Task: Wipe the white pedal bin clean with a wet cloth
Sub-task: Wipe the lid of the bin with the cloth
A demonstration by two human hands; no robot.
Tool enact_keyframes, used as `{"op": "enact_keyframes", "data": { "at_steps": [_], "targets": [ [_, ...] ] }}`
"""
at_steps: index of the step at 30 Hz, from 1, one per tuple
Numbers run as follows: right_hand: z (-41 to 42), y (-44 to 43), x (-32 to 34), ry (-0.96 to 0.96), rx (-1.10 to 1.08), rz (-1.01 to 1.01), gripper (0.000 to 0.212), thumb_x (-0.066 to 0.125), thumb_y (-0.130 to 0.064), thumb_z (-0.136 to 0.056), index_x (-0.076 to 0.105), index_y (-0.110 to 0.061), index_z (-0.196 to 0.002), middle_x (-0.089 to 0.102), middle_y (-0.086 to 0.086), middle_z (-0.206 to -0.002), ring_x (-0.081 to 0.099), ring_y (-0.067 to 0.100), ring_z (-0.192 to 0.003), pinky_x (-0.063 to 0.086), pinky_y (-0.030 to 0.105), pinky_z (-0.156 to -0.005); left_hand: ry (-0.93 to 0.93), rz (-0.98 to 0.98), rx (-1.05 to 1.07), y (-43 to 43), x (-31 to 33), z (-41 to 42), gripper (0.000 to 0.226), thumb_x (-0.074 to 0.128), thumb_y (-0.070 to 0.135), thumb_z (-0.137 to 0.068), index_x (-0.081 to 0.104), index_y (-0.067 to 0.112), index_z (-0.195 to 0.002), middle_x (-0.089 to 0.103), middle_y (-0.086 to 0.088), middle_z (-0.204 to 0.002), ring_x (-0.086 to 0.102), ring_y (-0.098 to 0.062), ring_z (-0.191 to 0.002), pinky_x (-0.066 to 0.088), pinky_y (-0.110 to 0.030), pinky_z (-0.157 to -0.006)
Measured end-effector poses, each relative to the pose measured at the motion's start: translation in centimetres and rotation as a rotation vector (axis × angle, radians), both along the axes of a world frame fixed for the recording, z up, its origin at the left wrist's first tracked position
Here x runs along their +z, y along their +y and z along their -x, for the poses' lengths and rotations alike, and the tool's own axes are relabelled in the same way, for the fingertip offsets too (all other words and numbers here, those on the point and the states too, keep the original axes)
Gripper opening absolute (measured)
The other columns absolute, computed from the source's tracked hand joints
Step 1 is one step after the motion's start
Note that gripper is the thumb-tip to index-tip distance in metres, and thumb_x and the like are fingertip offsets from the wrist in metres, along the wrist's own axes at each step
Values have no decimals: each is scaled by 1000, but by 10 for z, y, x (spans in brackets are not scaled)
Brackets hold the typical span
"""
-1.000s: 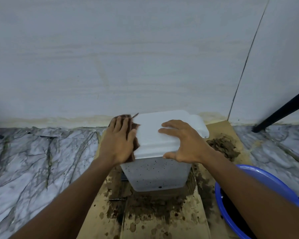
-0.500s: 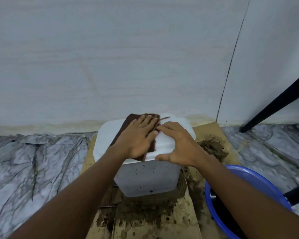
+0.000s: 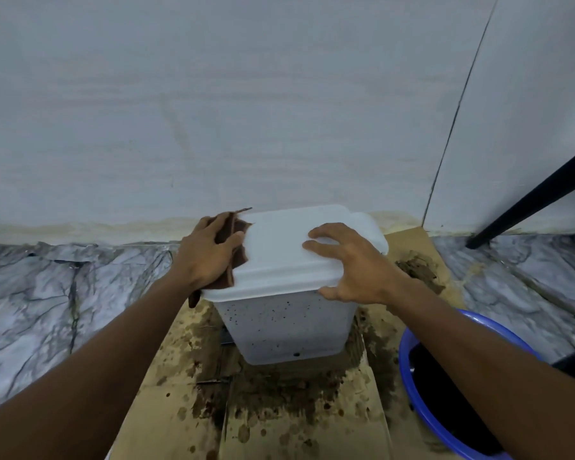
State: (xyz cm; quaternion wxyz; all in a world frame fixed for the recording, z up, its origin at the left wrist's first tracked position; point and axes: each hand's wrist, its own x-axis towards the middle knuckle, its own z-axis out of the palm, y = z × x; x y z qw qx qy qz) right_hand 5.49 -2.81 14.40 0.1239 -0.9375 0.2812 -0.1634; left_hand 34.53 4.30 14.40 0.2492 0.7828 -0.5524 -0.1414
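Note:
The white pedal bin (image 3: 281, 257) stands on stained cardboard against the wall. Its lid is shut, and dark specks dot its front wall. My left hand (image 3: 206, 257) holds a brown wet cloth (image 3: 239, 260) against the lid's left edge, fingers bent over it. A corner of the cloth hangs below the rim. My right hand (image 3: 352, 270) grips the lid's front right corner, fingers spread on top and thumb at the front rim.
Flattened cardboard (image 3: 166, 419) under the bin carries wet brown stains, with a clump of mud (image 3: 419, 267) to the right. A blue basin (image 3: 407, 353) of dark water sits at the lower right. A black slanted leg (image 3: 528, 200) crosses the right side. Marble floor lies on both sides.
My left hand slid the cloth from the middle of the lid back to its left edge. My right hand stayed on the lid and shifted toward the right front corner.

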Motion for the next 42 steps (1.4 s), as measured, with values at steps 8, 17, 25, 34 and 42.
{"op": "enact_keyframes", "data": {
  "at_steps": [8, 17, 25, 34, 42],
  "targets": [
    [19, -24, 16, 99, 2, 30, 84, 85, -26, -72, 48, -18, -146, 40, 6, -155, 31, 26, -145, 32, 43, -117, -32, -53, 78, -8, 1, 28, 67, 39, 61, -101, 28, 29, -160, 36, -13, -155, 40, -47, -137, 32, -57, -116],
    [19, 4, 5, 60, -4, 180, 86, 83, -41, -74, 46, -18, -148, 39, 8, -156, 29, 28, -148, 18, 40, -122, -304, -104, -223, 13, -1, 43, 67, 14, 61, -103, 6, 34, -164, -4, 4, -172, -13, -24, -158, -11, -60, -123],
    [2, -3, -11, 4, -5, 175, 96, 81, -52, -71, 40, -21, -151, 35, 8, -159, 25, 27, -150, 10, 48, -125, -326, -101, -252, -31, 12, 39, 72, 14, 68, -94, 21, 39, -159, 34, 4, -164, 32, -27, -148, 19, -56, -119],
    [-1, -19, -9, -68, 51, 132, 84, 91, -35, -62, 59, -16, -137, 51, 10, -145, 41, 33, -140, 23, 50, -118, -233, -182, -116, -53, 15, 23, 58, 30, 71, -98, 54, 32, -135, 67, -1, -124, 57, -26, -104, 44, -47, -93],
    [4, -52, 15, 126, -7, 141, 94, 89, -39, -58, 51, -30, -143, 43, 3, -151, 31, 26, -145, 17, 49, -118, -243, -137, -51, -30, 11, 36, 61, 28, 66, -100, 45, 24, -142, 63, -10, -125, 58, -35, -108, 45, -54, -99]
  ]
}}
